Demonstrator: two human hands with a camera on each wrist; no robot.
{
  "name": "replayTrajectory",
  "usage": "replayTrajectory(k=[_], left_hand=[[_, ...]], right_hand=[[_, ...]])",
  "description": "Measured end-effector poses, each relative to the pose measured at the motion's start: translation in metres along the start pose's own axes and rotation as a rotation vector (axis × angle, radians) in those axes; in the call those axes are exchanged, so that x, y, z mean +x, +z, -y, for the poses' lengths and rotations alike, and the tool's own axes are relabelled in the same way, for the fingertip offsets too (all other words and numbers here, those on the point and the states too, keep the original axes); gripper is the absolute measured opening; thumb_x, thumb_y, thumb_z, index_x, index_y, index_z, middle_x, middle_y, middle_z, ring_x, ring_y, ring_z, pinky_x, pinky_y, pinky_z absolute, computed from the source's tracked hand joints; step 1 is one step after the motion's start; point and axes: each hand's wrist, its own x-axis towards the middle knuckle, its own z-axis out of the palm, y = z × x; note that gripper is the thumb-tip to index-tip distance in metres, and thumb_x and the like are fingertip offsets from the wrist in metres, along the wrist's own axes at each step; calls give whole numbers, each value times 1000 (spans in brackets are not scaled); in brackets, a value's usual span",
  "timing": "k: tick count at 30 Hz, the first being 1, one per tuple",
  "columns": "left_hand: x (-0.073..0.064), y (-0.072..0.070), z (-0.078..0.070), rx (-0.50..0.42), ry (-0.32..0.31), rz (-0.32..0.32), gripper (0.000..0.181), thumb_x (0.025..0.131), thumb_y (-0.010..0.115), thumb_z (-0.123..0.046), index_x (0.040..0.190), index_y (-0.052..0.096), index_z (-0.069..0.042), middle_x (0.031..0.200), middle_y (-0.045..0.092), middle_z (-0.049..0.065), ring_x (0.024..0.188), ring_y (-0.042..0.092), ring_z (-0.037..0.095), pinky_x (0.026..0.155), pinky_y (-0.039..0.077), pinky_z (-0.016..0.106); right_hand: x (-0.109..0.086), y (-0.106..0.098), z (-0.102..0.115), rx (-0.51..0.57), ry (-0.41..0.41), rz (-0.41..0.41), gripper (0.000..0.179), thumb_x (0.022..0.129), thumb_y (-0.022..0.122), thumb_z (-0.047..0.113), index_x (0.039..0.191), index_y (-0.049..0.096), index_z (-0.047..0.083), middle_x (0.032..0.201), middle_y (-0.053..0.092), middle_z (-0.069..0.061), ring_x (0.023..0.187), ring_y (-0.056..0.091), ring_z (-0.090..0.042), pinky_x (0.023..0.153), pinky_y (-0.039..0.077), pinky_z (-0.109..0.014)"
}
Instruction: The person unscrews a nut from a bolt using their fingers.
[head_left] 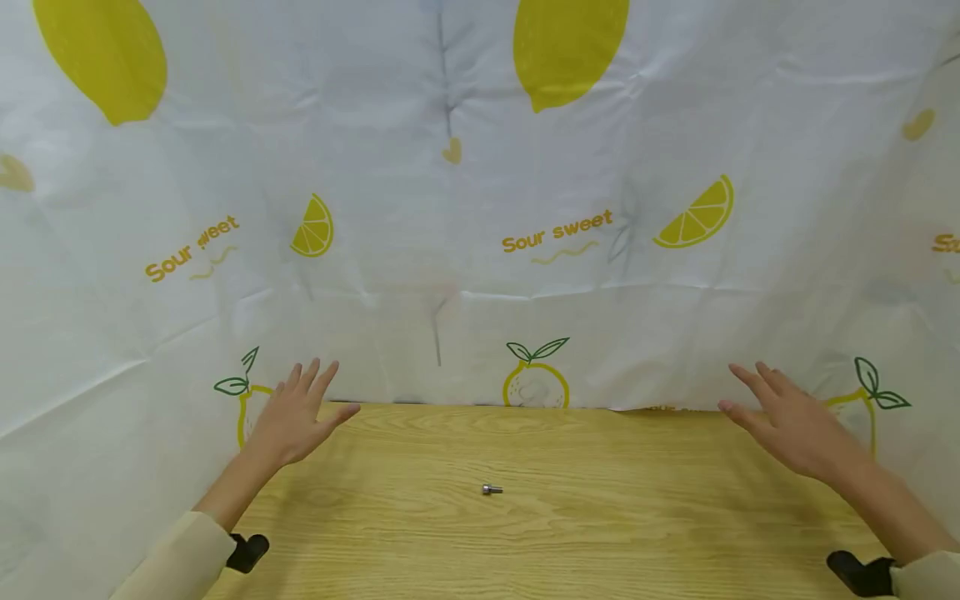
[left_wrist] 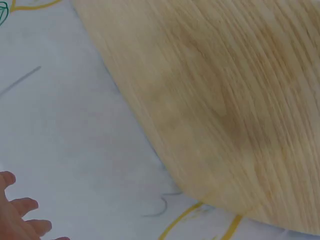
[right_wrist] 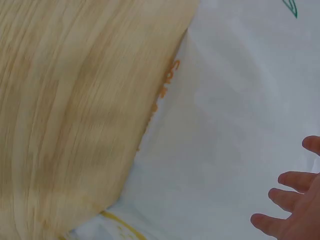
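Observation:
A small silver socket-head screw (head_left: 491, 489) lies on its side near the middle of the wooden table (head_left: 420, 533), its head toward the left. My left hand (head_left: 296, 421) is held over the table's left side, fingers spread and nothing in it. On the opposite side my right hand (head_left: 798, 429) hovers in the same way, palm down, fingers apart and holding nothing. Both hands are well away from the screw. In the left wrist view the left fingers (left_wrist: 25, 206) show at the lower left corner; in the right wrist view the right fingers (right_wrist: 287, 200) show at the lower right.
A white sheet (head_left: 405, 217) printed with lemons and "Sour sweet" lettering hangs behind the table and along both its sides. The table's back edge (head_left: 465, 406) meets the sheet. Dark straps (head_left: 247, 552) show at both sleeve cuffs.

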Motion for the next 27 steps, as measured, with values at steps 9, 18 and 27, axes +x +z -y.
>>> replayTrajectory(k=[9,18,27], left_hand=[[-9,21,-36,-107,91,-37,84,99,58,-60,164,31,-13,167,30,25,152,29,52,110,39,74],[-14,45,-63,-285,86,11,83,98,61,-61,163,33,-19,166,35,18,145,44,48,107,46,70],[-15,69,-84,-440,114,31,72,98,68,-49,155,47,-11,156,51,17,141,51,42,108,50,61]], right_hand=[[-8,22,34,129,-42,-50,70,109,51,40,163,25,4,158,29,-42,125,45,-69,89,43,-79],[-9,44,69,286,-91,-86,67,107,58,33,160,33,2,156,37,-36,138,37,-62,98,37,-78],[-5,69,91,311,-119,-90,64,106,60,33,157,38,0,152,48,-31,132,50,-55,96,50,-70]])
